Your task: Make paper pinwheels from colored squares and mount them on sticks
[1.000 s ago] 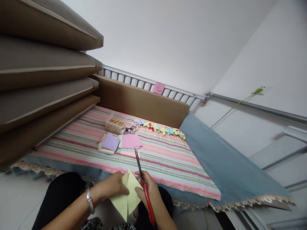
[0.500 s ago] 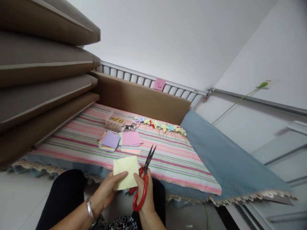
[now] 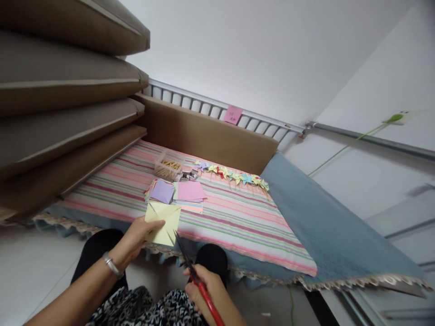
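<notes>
A square of pale yellow paper (image 3: 169, 217) is pinched at its left edge by my left hand (image 3: 141, 232), the thumb lying on top. Slits run inward from its corners. My right hand (image 3: 210, 290) grips red-handled scissors (image 3: 185, 257), whose dark blades point up and left. The blade tips are at the paper's lower right corner, beside the slit there. On the striped cloth beyond lie a paper stack topped with a purple square (image 3: 162, 192) and another topped with a pink square (image 3: 190, 190).
A clear plastic box (image 3: 167, 166) of small sticks stands behind the stacks, beside small metallic items (image 3: 186, 175). Several paper pinwheels (image 3: 236, 177) lie in a row toward the back right. Thick cushions (image 3: 78, 108) are piled at left; a brown board (image 3: 204, 136) closes the back.
The paper has moved left and away from my right hand, and more slits show in it. The scissors have turned to point up-left, their tips now at the paper's corner.
</notes>
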### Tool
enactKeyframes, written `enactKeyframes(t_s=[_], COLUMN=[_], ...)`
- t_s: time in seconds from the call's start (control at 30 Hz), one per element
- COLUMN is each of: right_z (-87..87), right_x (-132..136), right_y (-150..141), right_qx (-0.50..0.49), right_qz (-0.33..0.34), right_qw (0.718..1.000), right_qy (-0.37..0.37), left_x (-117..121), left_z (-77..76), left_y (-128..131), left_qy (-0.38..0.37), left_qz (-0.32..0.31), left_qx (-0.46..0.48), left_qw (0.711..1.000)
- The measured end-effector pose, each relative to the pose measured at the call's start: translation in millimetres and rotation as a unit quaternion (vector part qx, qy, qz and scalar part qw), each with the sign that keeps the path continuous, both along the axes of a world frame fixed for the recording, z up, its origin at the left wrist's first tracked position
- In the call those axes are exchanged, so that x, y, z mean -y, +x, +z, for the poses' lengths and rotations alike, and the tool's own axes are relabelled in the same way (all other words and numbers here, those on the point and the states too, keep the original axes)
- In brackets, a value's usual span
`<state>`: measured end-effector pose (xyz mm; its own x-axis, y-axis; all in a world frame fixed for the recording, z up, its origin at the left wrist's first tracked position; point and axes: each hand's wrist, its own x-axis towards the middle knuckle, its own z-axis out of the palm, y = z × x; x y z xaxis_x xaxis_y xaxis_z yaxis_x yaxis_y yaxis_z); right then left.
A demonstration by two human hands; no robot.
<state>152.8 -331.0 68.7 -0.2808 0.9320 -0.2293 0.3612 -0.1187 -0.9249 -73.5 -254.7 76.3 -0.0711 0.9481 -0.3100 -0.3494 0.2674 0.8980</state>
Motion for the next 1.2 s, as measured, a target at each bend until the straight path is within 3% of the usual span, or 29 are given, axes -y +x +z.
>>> enactKeyframes(t_s=[0.37,0.87,1.2], right_z=[20.0,22.1,28.9], right_x=[5,-1,6], right_y=[-2,-8,-14], right_qx=[0.099,0.108,0.088], right_qz=[0.030,0.042,0.000], right_qw=[0.994,0.992,0.995], right_qy=[-0.036,-0.052,-0.044], left_x=[6,10,11], left_z=[8.8,6.8,11.4], left_y=[6,14,15], left_qy=[-0.005,-0.012,-0.002], left_qz=[-0.037,-0.040,-0.049], left_qx=[0.006,-0.006,-0.003], left_qw=[0.999,0.999,0.999])
